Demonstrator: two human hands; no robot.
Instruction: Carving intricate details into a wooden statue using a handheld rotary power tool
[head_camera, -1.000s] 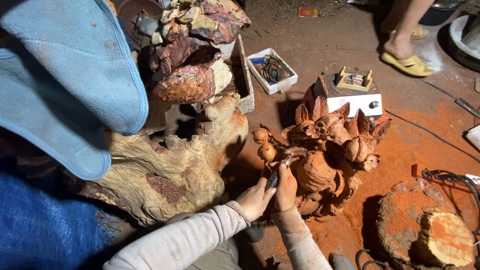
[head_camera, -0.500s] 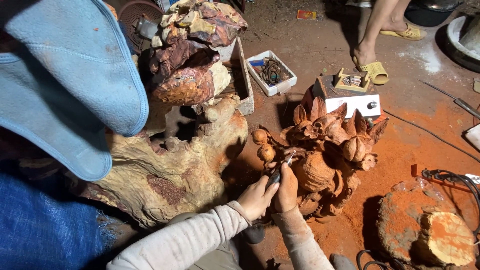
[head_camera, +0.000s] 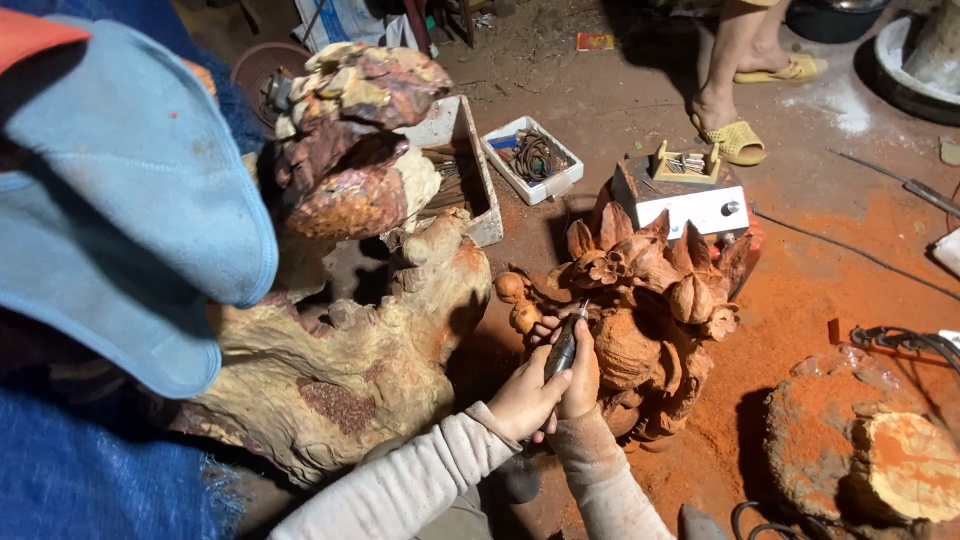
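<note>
Head view: both hands (left (head_camera: 522, 398), right (head_camera: 580, 375)) grip a rotary tool (head_camera: 562, 348) against the wood carving (head_camera: 645, 300).

A single head-worn camera looks steeply down from close above the floor (head_camera: 620, 110), past a blue hat brim (head_camera: 130, 200) filling the left.

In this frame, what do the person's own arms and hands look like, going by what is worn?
Both arms wear long, close-fitting sleeves of a pale beige, ribbed knit fabric, slightly dusty, ending in snug cuffs at the wrists. The left hand and right hand are bare: no gloves, and no rings, watch or markings can be made out. The fingers are uncovered too.
</note>
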